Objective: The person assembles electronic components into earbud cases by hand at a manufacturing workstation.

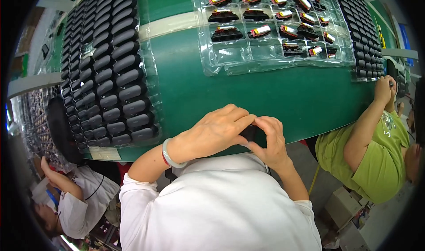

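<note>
My left hand (217, 129) and my right hand (275, 145) meet at the front edge of the green table (190, 82). Fingertips and thumbs of both close round a small dark piece (251, 134), mostly hidden by the fingers, so its exact kind cannot be made out. Ahead of them lies a clear plastic tray (228, 54), its compartments holding black shells with silver, red and yellow parts (260, 31). Two compartments in its nearest row, on the left, hold no parts. My left wrist carries a pale bangle (166, 153).
Rows of black oval cases (129, 92) fill a tray along the left. Another tray of black cases (365, 58) stands at the far right. A person in a green shirt (376, 158) works on the right, and a person in white (86, 198) sits on the left.
</note>
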`<state>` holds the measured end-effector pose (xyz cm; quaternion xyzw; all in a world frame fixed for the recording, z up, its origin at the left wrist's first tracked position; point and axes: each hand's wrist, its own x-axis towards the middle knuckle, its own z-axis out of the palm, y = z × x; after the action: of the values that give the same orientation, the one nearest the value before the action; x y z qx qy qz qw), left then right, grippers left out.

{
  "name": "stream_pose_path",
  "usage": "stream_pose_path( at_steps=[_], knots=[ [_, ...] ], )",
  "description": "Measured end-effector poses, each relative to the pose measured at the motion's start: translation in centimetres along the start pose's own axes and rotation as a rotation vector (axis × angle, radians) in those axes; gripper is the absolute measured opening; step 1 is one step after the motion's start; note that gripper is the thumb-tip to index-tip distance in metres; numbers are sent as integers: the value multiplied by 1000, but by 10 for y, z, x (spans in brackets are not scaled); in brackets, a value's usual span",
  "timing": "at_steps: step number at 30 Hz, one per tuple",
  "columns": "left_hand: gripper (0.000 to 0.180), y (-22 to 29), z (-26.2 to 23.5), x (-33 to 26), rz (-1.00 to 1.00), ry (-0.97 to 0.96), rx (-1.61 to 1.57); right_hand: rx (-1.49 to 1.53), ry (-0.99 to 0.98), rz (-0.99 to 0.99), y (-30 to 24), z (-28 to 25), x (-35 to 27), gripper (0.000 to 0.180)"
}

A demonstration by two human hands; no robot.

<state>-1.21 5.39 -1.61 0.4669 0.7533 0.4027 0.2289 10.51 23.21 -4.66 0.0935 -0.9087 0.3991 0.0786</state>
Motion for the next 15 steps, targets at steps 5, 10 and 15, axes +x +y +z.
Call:
stream_pose_path(
  at_steps=[5, 10, 15],
  knots=[
    [49, 4, -28, 11, -224, -228, -262, 162, -16, -140, 1, -22, 33, 66],
    [41, 0, -27, -1, -394, 138, -1087, 199, 27, -121, -18, -38, 73, 56],
    [35, 1, -10, -4, -381, 477, -1369, 500, 120, 243, -33, -10, 80, 50]
  ],
)
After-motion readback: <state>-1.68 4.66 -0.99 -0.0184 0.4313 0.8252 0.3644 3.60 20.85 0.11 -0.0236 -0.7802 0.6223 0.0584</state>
